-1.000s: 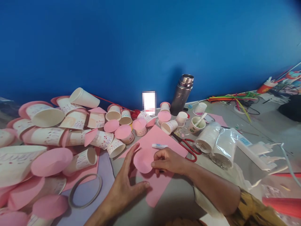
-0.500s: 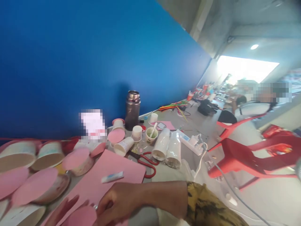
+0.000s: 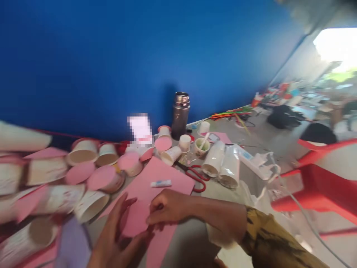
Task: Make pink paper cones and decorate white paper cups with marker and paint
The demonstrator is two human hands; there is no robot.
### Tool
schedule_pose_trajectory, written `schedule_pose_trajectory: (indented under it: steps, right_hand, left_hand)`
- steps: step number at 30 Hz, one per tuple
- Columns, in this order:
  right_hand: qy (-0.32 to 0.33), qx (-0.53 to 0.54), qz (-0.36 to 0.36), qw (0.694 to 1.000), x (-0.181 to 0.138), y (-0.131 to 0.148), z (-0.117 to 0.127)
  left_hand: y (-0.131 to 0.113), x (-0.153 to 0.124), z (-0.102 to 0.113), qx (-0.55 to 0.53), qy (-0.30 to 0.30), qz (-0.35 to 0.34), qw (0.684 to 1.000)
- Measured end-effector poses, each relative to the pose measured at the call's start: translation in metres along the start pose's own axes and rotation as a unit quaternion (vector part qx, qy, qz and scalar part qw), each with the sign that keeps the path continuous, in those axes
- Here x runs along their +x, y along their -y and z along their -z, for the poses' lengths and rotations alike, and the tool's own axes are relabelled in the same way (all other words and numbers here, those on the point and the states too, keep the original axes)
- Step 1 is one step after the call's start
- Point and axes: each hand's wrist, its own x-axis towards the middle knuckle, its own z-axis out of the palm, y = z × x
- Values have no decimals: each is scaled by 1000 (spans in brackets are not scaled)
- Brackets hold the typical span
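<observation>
My left hand (image 3: 118,236) curves its fingers and thumb around a pink paper disc (image 3: 134,222), whose rounded lower edge shows between them. What lies beneath the disc is hidden. Close at its right edge is my right hand (image 3: 165,208), thumb and fingers pinched together; whatever they hold is too small to make out. Under both hands spreads a pink sheet of paper (image 3: 156,171). A small white and blue tube (image 3: 161,183) lies on it, just beyond my right hand. Scissors with red handles (image 3: 197,178) rest at the sheet's right corner.
Many paper cups, some with pink discs on their mouths (image 3: 104,178), crowd the left side. A dark metal flask (image 3: 180,115) stands by the blue wall. Wrapped cup stacks (image 3: 213,158), a cup with green contents (image 3: 202,146) and a power strip (image 3: 255,163) are on the right.
The view has swung left, so things appear further right and more cups show. Both hands sit higher in the picture, and more of my left hand is visible around the pink disc.
</observation>
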Motion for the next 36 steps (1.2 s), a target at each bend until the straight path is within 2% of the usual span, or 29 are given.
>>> schedule_pose_trajectory:
  steps: [2, 3, 5, 7, 9, 11, 13, 15, 17, 22, 25, 32, 36]
  right_hand:
    - [3, -2, 19, 1000, 0, -2, -1]
    - [-22, -18, 32, 999, -1, -2, 0]
    - [-142, -101, 65, 983, -3, -2, 5]
    - [-279, -191, 85, 937, -6, 1, 15]
    - [-383, -250, 81, 886, -12, 4, 29]
    - [-450, -282, 65, 845, -17, 6, 43]
    - [-491, -309, 50, 813, -19, 6, 55]
    - [-512, -348, 35, 784, -17, 4, 61]
    - [-518, -395, 19, 758, -12, 1, 62]
    - [-494, -495, -84, 710, -3, 2, 63]
    - [-486, -507, -114, 702, -6, 5, 66]
    - [-485, -525, -137, 686, -19, 12, 71]
    - [-511, -493, -134, 691, -34, 12, 78]
  left_hand:
    - [-9, -2, 4, -19, 21, 38, 999]
    - [-13, -1, 6, -40, 35, 58, 997]
    - [-19, 1, 10, -63, 28, 77, 995]
    - [-23, 1, 12, -96, 14, 92, 991]
    - [-26, 1, 14, -154, 12, 118, 981]
    - [-27, 0, 15, -250, 25, 158, 955]
    - [-28, 2, 15, -355, 34, 202, 912]
    - [-28, 3, 16, -428, 32, 232, 873]
    - [-27, 4, 16, -456, 31, 244, 855]
    - [-24, 4, 13, -447, 32, 218, 867]
    - [-25, 4, 13, -460, 35, 214, 861]
    - [-35, 7, 18, -516, 30, 246, 820]
    - [-33, 7, 20, -564, 56, 267, 779]
